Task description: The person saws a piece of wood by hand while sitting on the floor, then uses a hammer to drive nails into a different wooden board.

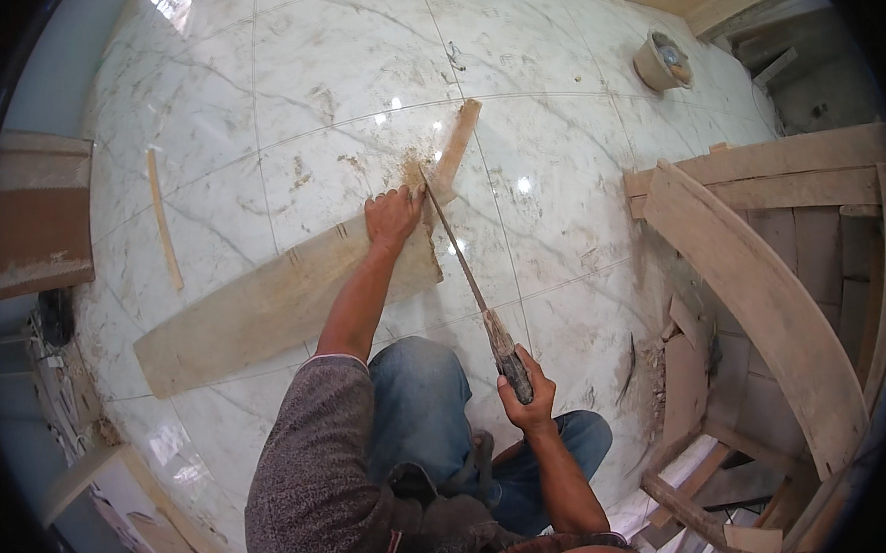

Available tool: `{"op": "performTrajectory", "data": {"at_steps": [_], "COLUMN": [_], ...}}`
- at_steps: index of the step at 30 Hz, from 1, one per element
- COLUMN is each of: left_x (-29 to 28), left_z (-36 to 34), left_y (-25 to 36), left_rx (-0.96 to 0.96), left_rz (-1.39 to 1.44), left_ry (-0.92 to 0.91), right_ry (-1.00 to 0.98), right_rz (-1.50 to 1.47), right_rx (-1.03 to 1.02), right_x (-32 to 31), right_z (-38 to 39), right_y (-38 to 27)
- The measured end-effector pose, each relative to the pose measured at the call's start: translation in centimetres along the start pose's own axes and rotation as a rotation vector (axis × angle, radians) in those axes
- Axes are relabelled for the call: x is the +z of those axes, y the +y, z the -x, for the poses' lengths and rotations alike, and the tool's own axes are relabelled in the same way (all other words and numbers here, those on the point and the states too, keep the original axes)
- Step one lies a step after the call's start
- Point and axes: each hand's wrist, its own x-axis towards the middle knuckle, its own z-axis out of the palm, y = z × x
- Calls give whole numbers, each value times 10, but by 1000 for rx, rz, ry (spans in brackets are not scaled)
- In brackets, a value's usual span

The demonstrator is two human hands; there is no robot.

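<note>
Wooden long pale plank [274,305] lying on white marble floor [352,71]; left hand [392,217] pressing it flat, fingers spread, right hand [525,392] gripping dark-handled handsaw [468,275] whose blade is meeting plank's sawdust-covered end.

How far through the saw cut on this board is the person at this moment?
Done: sawdust lies around the cut, and a narrow strip already angles away from the plank. In hand: the left hand pins the plank while the right hand grips the handsaw. Left: I cannot tell how much uncut wood remains.
</note>
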Motion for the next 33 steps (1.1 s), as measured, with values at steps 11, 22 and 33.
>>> {"op": "performTrajectory", "data": {"at_steps": [11, 22, 33], "left_x": [1, -5, 5], "left_z": [0, 4, 5], "left_y": [2, 3, 0], "left_rx": [6, -6, 136], "left_rz": [-7, 32, 4], "left_ry": [33, -7, 152], "right_ry": [-44, 67, 18], "right_rz": [37, 55, 58], "right_rx": [27, -98, -68], "right_x": [2, 2, 21], "right_z": [20, 9, -1], "right_y": [1, -10, 5]}}
